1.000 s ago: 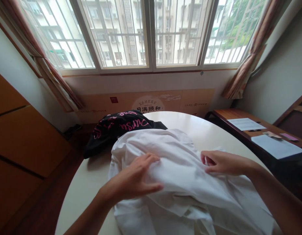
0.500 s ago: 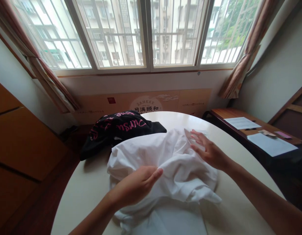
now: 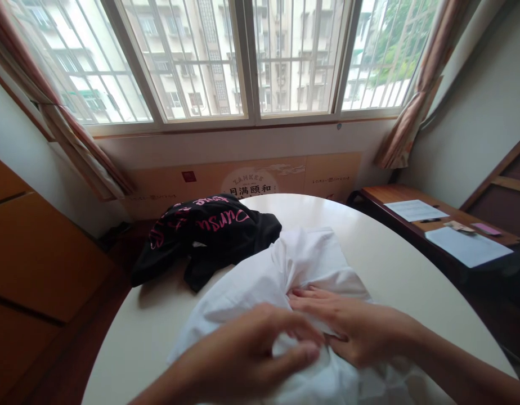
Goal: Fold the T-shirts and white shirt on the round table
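Observation:
A crumpled white cloth garment (image 3: 243,281) lies spread over the round table, its near part running out of view at the bottom. My right hand (image 3: 353,326) rests on it, fingers stretched out and pressed into the folds near the middle. Just left and nearer to me, my left hand (image 3: 260,349) hovers above the cloth, a little blurred. Its fingers curve with a gap to the thumb, and white fabric shows through; nothing is seen held there. Behind the cloth at the left, a black garment (image 3: 218,230) with pink lettering lies in a heap.
The white round table (image 3: 129,332) has its curved edge at left, back and right. A low wooden table (image 3: 378,195) with papers (image 3: 416,210) stands at the right. A wooden cabinet (image 3: 36,253) is at the left, a barred window (image 3: 251,62) ahead.
My left hand has let go of the fabric and moved nearer to me and right. My right hand has come in from the far right edge onto the cloth, which now lies flatter.

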A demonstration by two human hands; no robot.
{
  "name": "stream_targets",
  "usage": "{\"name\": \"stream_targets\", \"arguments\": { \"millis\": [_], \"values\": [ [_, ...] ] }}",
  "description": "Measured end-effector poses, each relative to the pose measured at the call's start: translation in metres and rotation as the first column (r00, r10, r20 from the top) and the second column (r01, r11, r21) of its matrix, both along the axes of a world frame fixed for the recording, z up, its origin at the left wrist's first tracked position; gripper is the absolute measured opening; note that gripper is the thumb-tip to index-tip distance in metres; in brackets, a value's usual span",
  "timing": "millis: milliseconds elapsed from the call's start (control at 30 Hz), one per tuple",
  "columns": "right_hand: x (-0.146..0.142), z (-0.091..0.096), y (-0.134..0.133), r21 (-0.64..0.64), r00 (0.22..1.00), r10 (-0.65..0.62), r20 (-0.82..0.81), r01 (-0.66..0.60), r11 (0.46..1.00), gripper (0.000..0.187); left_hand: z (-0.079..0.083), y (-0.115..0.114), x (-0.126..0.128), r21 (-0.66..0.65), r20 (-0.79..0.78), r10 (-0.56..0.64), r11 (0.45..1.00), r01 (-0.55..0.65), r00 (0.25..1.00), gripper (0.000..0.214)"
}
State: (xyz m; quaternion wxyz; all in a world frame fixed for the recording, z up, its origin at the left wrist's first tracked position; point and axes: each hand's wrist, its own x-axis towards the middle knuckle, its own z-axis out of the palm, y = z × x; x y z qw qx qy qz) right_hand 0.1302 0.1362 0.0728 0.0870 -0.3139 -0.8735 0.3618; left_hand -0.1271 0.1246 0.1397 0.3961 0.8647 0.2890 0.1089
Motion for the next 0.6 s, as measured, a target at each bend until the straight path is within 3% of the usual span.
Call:
{"name": "stream_targets", "arguments": {
  "millis": [67,133,200,267,333,400,467,533,600],
  "values": [
    [0.001,0.000,0.001,-0.043,0.998,0.053,-0.023,-0.054,0.998,0.098,0.016,0.036,-0.006,0.138,0.079,0.186,0.971,-0.196,0.979,0.034],
    [0.001,0.004,0.000,-0.108,0.991,0.086,-0.104,-0.097,0.989,0.102,0.016,0.079,-0.005,0.296,0.046,0.265,0.917,-0.267,0.963,0.051],
    [0.000,0.012,-0.002,-0.197,0.962,0.141,-0.236,-0.189,0.962,0.103,0.000,0.117,0.005,0.326,-0.096,0.288,0.914,-0.243,0.953,0.086],
    [0.000,0.021,-0.004,-0.280,0.917,0.200,-0.345,-0.304,0.911,0.097,-0.022,0.142,0.020,0.232,-0.225,0.252,0.952,-0.199,0.941,0.101],
    [0.004,0.030,-0.003,-0.334,0.887,0.250,-0.388,-0.388,0.859,0.091,-0.042,0.150,0.037,0.139,-0.298,0.167,0.982,-0.130,0.940,0.086],
    [0.011,0.036,0.001,-0.355,0.874,0.283,-0.396,-0.430,0.830,0.086,-0.049,0.145,0.049,0.074,-0.272,0.090,0.995,-0.072,0.958,0.045],
    [0.022,0.039,0.006,-0.336,0.879,0.290,-0.378,-0.422,0.842,0.078,-0.040,0.137,0.052,0.030,-0.154,0.074,0.997,-0.070,0.985,0.028],
    [0.036,0.038,0.013,-0.248,0.925,0.212,-0.316,-0.297,0.922,0.065,-0.015,0.132,0.043,-0.024,0.079,0.174,0.985,-0.173,0.982,0.034],
    [0.052,0.033,0.022,-0.048,0.969,0.009,-0.248,-0.021,0.999,0.044,0.017,0.134,0.022,-0.097,0.347,0.388,0.921,-0.378,0.854,0.038]
  ]
}}
